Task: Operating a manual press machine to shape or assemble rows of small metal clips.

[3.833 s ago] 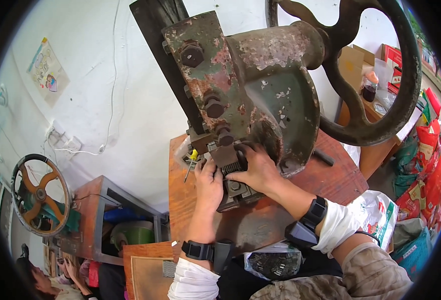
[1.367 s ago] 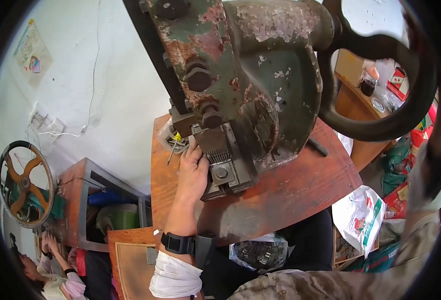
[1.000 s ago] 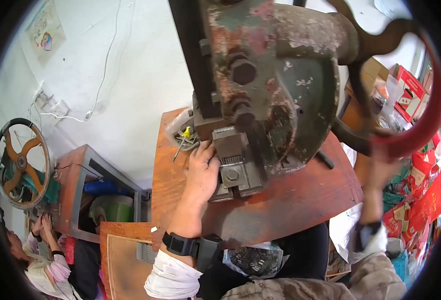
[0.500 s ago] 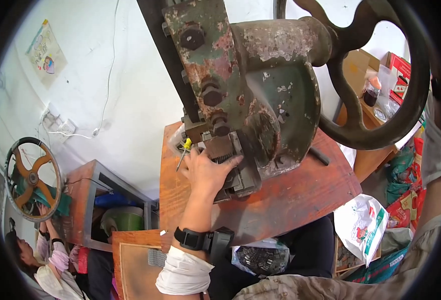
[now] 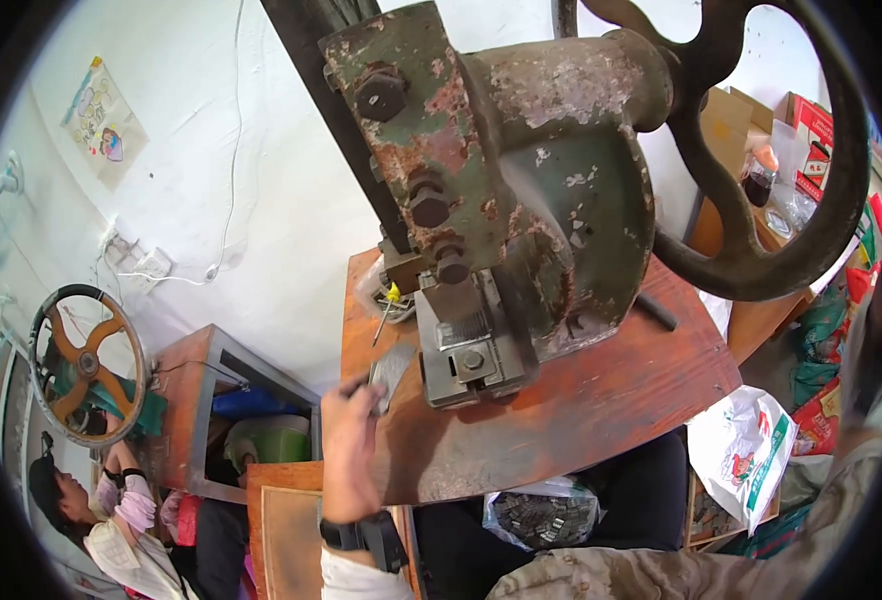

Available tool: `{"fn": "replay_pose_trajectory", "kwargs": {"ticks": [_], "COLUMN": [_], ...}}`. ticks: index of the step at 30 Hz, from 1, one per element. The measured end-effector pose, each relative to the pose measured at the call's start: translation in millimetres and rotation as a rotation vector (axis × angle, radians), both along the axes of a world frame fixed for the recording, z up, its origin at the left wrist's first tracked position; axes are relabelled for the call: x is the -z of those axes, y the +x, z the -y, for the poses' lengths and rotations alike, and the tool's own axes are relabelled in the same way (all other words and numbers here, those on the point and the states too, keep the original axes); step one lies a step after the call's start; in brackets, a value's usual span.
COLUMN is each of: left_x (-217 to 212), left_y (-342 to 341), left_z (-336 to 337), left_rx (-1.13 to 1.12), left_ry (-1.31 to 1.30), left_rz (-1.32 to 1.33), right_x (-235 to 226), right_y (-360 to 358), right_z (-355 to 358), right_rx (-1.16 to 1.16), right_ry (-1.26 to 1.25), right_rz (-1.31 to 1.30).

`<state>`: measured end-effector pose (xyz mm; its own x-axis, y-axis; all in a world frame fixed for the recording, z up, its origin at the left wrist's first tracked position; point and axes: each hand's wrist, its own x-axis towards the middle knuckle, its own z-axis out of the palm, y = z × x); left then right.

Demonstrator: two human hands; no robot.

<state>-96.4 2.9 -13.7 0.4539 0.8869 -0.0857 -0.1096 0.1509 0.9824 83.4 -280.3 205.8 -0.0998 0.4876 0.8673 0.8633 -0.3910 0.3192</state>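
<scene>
Head view: one rusted green press [image 5: 521, 200] with one black flywheel [image 5: 761, 190] stands on one wooden bench [image 5: 581, 410]. Left hand [image 5: 346, 440] pinches a small grey metal piece [image 5: 391, 368] at the bench's left edge, beside the die block [image 5: 466, 350]. Right hand unseen.

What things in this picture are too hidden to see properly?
- Right hand: out of the head view; only a sleeve shows at the lower right.
- Left hand: its fingertips curl over the small grey piece, so the grip is unclear.
- Handwheel: top cut off by the picture's edge.
- Bag of small metal parts: half hidden under the wooden table.
</scene>
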Motion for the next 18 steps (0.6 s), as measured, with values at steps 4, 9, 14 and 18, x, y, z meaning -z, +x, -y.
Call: {"fn": "replay_pose_trajectory", "kwargs": {"ticks": [4, 9, 14, 18], "left_x": [40.5, 66.8, 62.9, 47.0], "left_y": [-84.5, -31.4, -30.1, -19.3], "left_z": [30.2, 80.9, 90.0, 102.3], "left_rx": [-0.124, 0.130, 0.194, 0.197], "left_ry": [0.173, 1.072, 1.157, 1.161], "left_rz": [-0.336, -0.574, -0.660, -0.881], "right_x": [132.6, 258.9, 279.4, 287.3], "right_y": [67.8, 51.8, 49.2, 52.5], "right_z": [49.2, 37.3, 21.4, 11.8], "right_rx": [-0.616, -0.409, -0.389, -0.384], "right_ry": [-0.282, -0.274, -0.310, -0.264], "right_rz": [-0.209, -0.735, -0.829, -0.850]}}
